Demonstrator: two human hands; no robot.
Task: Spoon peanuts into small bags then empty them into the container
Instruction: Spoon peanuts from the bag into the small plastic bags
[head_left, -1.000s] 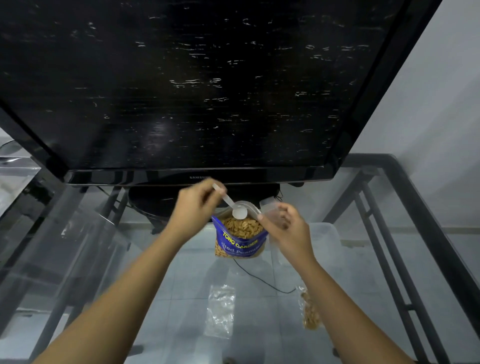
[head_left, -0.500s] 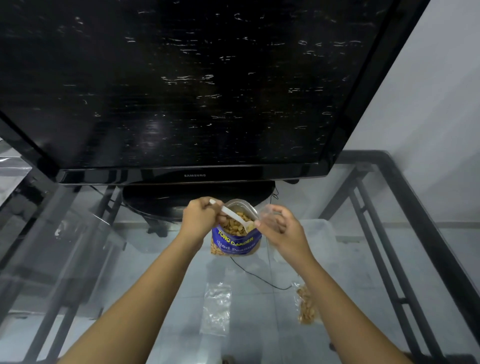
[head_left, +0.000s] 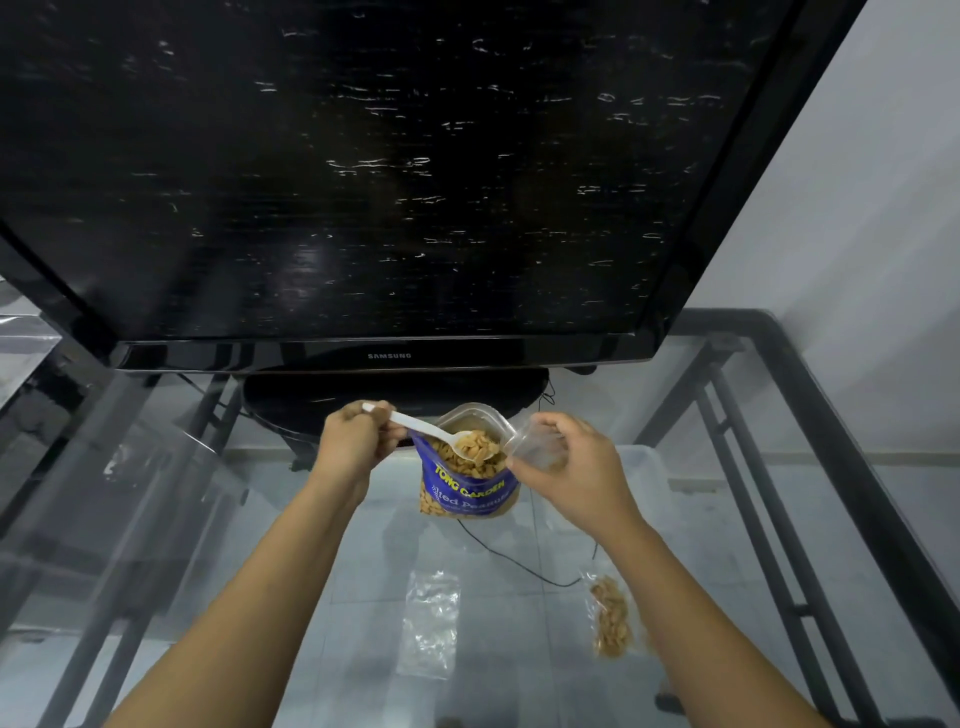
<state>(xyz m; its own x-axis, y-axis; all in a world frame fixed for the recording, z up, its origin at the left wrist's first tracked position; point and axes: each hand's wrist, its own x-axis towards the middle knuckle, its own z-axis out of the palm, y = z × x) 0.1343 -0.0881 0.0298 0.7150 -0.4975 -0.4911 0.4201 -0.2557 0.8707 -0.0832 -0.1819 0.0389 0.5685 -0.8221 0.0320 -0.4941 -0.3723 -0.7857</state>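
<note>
A blue peanut packet (head_left: 467, 493) stands open on the glass table (head_left: 322, 613), under the television. My left hand (head_left: 353, 447) grips the handle of a white plastic spoon (head_left: 421, 428), whose bowl is heaped with peanuts just above the packet's mouth. My right hand (head_left: 576, 467) pinches a small clear bag (head_left: 535, 447), held open at the packet's right rim, close to the spoon's bowl. A clear plastic container (head_left: 644, 478) sits behind my right hand, partly hidden.
An empty small clear bag (head_left: 431, 623) lies flat in front of the packet. To its right lies a small bag holding peanuts (head_left: 613, 618). A large black television (head_left: 395, 182) on its stand (head_left: 322, 405) looms over the far side. The table's black metal frame (head_left: 826, 447) runs along the right.
The spoon went down into the packet and came up loaded with peanuts, now lying more level. My right hand has brought the small bag's mouth nearer to the spoon.
</note>
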